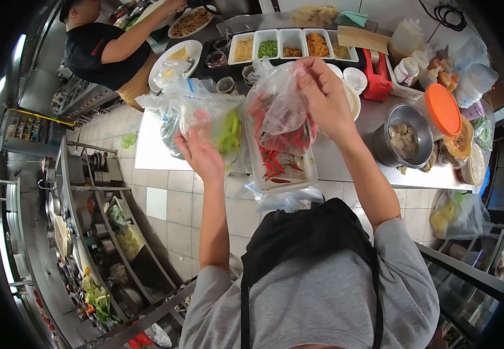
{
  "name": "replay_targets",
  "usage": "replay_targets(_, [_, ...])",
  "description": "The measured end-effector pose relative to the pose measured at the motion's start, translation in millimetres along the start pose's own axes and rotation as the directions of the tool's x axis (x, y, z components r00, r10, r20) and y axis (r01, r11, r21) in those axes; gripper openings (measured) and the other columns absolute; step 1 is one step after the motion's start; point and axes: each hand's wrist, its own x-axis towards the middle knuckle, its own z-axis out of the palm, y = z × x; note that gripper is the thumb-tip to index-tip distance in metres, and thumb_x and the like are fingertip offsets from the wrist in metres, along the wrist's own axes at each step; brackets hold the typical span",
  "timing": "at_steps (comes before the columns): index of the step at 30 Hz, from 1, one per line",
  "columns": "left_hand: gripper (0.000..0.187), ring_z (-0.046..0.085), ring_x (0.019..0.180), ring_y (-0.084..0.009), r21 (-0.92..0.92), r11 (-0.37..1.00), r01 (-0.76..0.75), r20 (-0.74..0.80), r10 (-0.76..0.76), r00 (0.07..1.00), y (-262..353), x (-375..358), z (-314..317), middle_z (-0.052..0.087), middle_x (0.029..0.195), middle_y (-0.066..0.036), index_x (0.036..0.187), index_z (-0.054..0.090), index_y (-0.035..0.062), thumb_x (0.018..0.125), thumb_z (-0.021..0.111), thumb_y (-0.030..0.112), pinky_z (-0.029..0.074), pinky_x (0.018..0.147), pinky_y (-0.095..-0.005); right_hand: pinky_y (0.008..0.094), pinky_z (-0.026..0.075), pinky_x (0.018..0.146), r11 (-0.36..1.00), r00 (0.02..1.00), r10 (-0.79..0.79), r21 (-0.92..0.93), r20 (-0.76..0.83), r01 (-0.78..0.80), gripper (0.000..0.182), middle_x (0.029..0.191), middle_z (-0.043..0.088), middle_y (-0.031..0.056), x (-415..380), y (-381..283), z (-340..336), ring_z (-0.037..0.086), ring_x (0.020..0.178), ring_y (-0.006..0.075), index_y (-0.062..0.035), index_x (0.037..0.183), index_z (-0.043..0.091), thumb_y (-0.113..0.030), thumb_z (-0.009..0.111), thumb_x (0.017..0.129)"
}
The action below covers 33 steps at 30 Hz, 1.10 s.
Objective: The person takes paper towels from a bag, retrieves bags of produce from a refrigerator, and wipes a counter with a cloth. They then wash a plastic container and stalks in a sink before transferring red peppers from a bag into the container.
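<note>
My right hand (322,93) is closed on the top of a clear plastic bag (281,107) with red chilies in it. The bag hangs over a white tray (307,181), where loose red chilies (272,163) lie. To the left, my left hand (201,152) is at another clear bag (197,107), its fingers bent upward against the plastic. Green peppers (227,134) show through the right part of that bag. Part of my left hand is behind the plastic, so its grip is unclear.
Containers of chopped ingredients (268,49) line the table's back. To the right are a red dispenser (377,78), a metal bowl (403,136) and an orange lid (442,109). A co-worker (103,49) stands at the upper left. Shelves (89,203) are at the left.
</note>
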Motion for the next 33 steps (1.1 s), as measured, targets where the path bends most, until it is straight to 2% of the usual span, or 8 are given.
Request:
replay_targets(16, [0.038, 0.051, 0.083, -0.0131, 0.384, 0.923, -0.019, 0.202, -0.063, 0.977, -62.2, 17.5, 4.5, 0.056, 0.103, -0.014, 0.123, 0.024, 0.0076, 0.089, 0.04, 0.002, 0.038, 0.075, -0.0224, 0.0199, 0.036, 0.063, 0.987, 0.987, 0.16, 0.038, -0.027, -0.159, 0.013, 0.074, 0.048, -0.002, -23.4, 22.4, 2.3, 0.041, 0.069, 0.0057, -0.002, 0.093, 0.052, -0.013, 0.045, 0.089])
replay_targets(20, [0.03, 0.052, 0.091, -0.0131, 0.444, 0.896, -0.007, 0.294, -0.138, 0.946, -55.0, 22.7, -13.4, 0.057, 0.107, -0.009, 0.118, 0.041, 0.004, 0.088, 0.039, 0.004, 0.038, 0.08, -0.0244, 0.0213, 0.038, 0.062, 0.949, 0.965, 0.26, 0.179, 0.018, -0.259, 0.014, 0.076, 0.05, -0.0006, -36.7, 49.9, 20.9, 0.043, 0.07, 0.006, -0.0014, 0.092, 0.053, -0.013, 0.045, 0.089])
replay_targets(23, [0.027, 0.051, 0.101, -0.0186, 0.477, 0.876, -0.063, 0.431, -0.171, 0.886, -35.9, 8.0, -6.4, 0.055, 0.115, -0.01, 0.109, 0.053, 0.0011, 0.087, 0.044, 0.013, 0.035, 0.092, -0.034, 0.0238, 0.041, 0.064, 0.958, 0.959, 0.264, 0.086, 0.106, -0.274, 0.014, 0.079, 0.055, 0.0045, -40.0, 43.2, 20.9, 0.047, 0.071, 0.0097, -0.0007, 0.092, 0.055, -0.012, 0.049, 0.086])
replay_targets(25, [0.036, 0.05, 0.102, -0.0282, 0.521, 0.769, -0.37, 0.655, -0.082, 0.751, -29.8, -5.4, -3.5, 0.054, 0.112, -0.015, 0.11, 0.052, 0.0003, 0.082, 0.054, 0.022, 0.032, 0.094, -0.041, 0.0273, 0.044, 0.066, 0.951, 0.948, 0.268, -0.206, 0.174, -0.231, 0.015, 0.086, 0.058, 0.0118, -48.5, 23.9, 18.3, 0.053, 0.072, 0.0178, -0.0004, 0.092, 0.057, -0.01, 0.053, 0.082])
replay_targets(26, [0.036, 0.05, 0.102, -0.0282, 0.504, 0.778, -0.376, 0.671, -0.079, 0.737, -28.5, -12.1, -1.8, 0.054, 0.112, -0.015, 0.11, 0.052, 0.0003, 0.082, 0.054, 0.022, 0.032, 0.094, -0.041, 0.0312, 0.045, 0.069, 0.977, 0.997, -0.001, -0.215, 0.077, 0.018, 0.016, 0.091, 0.056, 0.0146, -56.8, 40.6, 19.3, 0.054, 0.079, 0.0266, -0.0028, 0.093, 0.059, -0.009, 0.058, 0.078])
replay_targets(29, [0.052, 0.043, 0.108, -0.0377, 0.698, 0.389, -0.602, 0.699, -0.184, 0.691, -43.4, -31.3, -12.7, 0.049, 0.113, -0.024, 0.108, 0.052, -0.0021, 0.072, 0.067, 0.031, 0.032, 0.093, -0.042, 0.0348, 0.044, 0.074, 0.852, 0.991, -0.103, -0.522, -0.079, 0.047, 0.018, 0.095, 0.053, 0.0125, -95.7, 40.9, 4.3, 0.052, 0.088, 0.0298, -0.0046, 0.092, 0.058, -0.011, 0.061, 0.076])
replay_targets(32, [0.053, 0.046, 0.1, -0.0402, 0.846, 0.27, -0.459, 0.532, -0.421, 0.734, -49.2, -38.9, -2.2, 0.051, 0.106, -0.025, 0.11, 0.051, -0.002, 0.07, 0.069, 0.028, 0.035, 0.087, -0.0451, 0.0373, 0.042, 0.08, 0.757, 0.975, 0.106, -0.619, -0.195, -0.206, 0.035, 0.095, 0.051, 0.0149, -154.5, 61.4, -9.7, 0.049, 0.094, 0.0312, -0.0022, 0.105, 0.05, -0.014, 0.064, 0.075])
replay_targets(33, [0.058, 0.045, 0.104, -0.0402, 0.796, 0.387, -0.466, 0.592, -0.331, 0.735, -62.4, -39.6, -9.8, 0.052, 0.109, -0.024, 0.117, 0.046, -0.0017, 0.071, 0.067, 0.025, 0.034, 0.09, -0.0437, 0.0375, 0.042, 0.08, 0.754, 0.952, 0.174, -0.588, -0.252, -0.293, 0.043, 0.098, 0.049, 0.0163, -171.1, 73.1, -8.5, 0.049, 0.093, 0.0324, -0.0015, 0.11, 0.047, -0.016, 0.066, 0.074])
